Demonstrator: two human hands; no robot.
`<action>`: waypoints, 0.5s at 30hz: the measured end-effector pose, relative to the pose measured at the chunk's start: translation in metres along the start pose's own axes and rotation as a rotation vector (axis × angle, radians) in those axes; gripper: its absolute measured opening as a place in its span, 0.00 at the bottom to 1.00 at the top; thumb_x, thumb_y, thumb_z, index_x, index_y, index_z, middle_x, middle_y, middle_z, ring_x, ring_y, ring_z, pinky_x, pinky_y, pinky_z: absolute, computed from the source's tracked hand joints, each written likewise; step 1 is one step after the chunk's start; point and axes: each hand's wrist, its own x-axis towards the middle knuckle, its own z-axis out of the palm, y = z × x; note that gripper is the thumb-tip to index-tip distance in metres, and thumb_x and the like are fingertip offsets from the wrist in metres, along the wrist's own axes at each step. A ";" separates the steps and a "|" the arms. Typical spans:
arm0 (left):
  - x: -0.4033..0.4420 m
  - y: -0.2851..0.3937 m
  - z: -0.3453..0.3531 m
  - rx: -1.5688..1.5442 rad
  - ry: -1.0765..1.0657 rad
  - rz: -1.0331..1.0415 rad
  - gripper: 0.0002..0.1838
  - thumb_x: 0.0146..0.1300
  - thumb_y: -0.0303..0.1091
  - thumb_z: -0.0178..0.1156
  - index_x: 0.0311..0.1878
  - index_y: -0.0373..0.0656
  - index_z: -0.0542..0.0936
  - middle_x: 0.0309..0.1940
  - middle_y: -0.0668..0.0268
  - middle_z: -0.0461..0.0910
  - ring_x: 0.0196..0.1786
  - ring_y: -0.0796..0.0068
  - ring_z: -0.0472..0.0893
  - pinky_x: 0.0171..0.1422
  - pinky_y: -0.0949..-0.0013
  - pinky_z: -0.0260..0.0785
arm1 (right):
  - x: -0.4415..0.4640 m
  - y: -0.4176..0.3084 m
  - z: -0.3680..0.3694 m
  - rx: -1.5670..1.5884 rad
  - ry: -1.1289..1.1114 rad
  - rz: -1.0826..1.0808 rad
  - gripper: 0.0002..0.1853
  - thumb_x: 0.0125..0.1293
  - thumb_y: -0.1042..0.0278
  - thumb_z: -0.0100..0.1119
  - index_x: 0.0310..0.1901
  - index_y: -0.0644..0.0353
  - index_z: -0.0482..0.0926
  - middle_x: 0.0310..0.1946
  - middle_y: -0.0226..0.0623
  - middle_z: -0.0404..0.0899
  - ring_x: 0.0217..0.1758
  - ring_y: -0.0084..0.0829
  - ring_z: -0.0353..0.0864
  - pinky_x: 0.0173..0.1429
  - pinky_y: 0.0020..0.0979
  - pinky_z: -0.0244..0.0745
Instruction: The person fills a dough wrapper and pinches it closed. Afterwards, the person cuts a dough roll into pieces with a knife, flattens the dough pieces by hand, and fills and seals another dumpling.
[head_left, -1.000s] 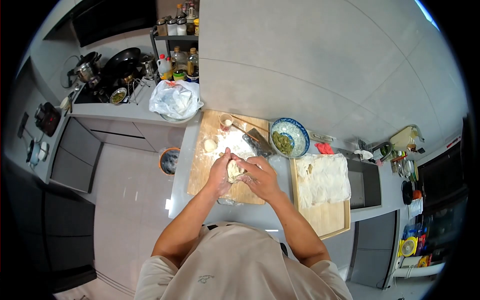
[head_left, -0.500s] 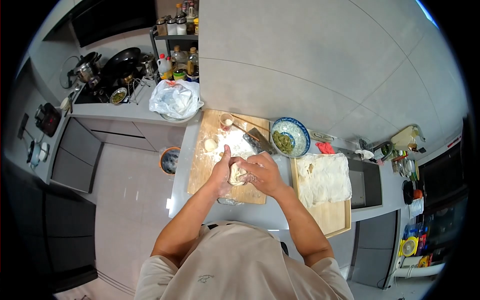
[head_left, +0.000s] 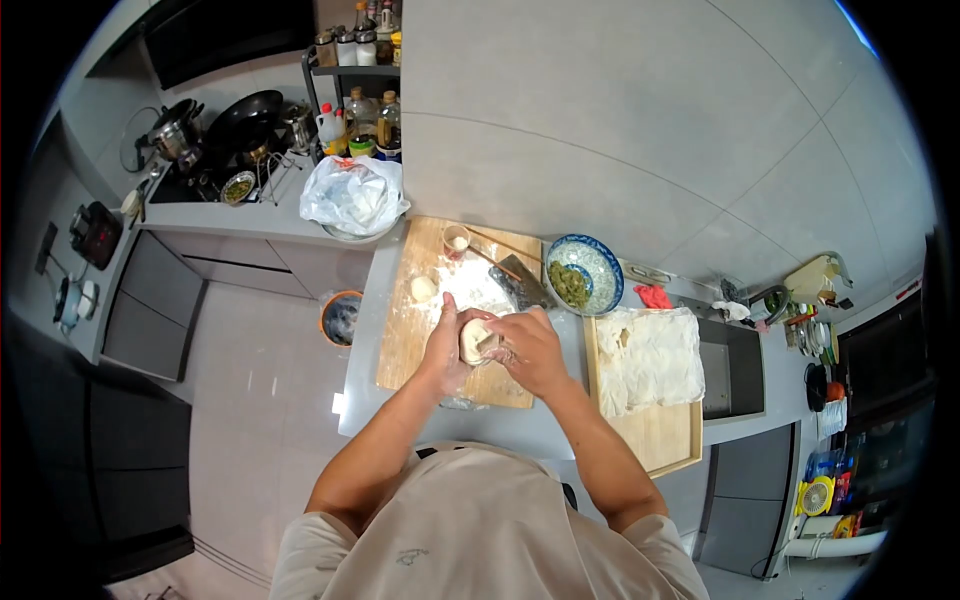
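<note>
Over the near part of a floured wooden board (head_left: 400, 355), my left hand (head_left: 443, 350) is cupped around a pale, rounded piece of dough (head_left: 473, 343), thumb pointing up. My right hand (head_left: 532, 352) has its fingers bent against the dough's right side and top edge, so both hands grip it. A small dough ball (head_left: 423, 289) lies on the board beyond my left hand. Farther back are a small cup (head_left: 455, 240), a thin wooden stick (head_left: 494, 264) and a wide dark blade (head_left: 525, 282). A blue-rimmed bowl (head_left: 597, 262) contains green filling (head_left: 570, 287).
Right of the board, a wooden tray (head_left: 697, 440) carries a white floury cloth (head_left: 650, 355), with a sink (head_left: 735, 370) behind it. A plastic bag (head_left: 352, 195) covers a bowl at the back left, near bottles (head_left: 387, 125). An orange-rimmed bucket (head_left: 341, 318) stands on the floor.
My right-hand fingers have shifted on the dough, and its top now looks rounder and opened toward me. My left hand stays cupped around it. The view has moved slightly.
</note>
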 end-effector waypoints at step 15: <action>0.007 -0.032 0.013 0.109 0.112 0.531 0.26 0.88 0.54 0.42 0.50 0.41 0.80 0.49 0.60 0.81 0.52 0.69 0.80 0.59 0.63 0.77 | -0.011 -0.027 0.035 -0.157 0.279 0.331 0.11 0.56 0.73 0.79 0.40 0.57 0.87 0.36 0.35 0.85 0.42 0.41 0.82 0.44 0.41 0.78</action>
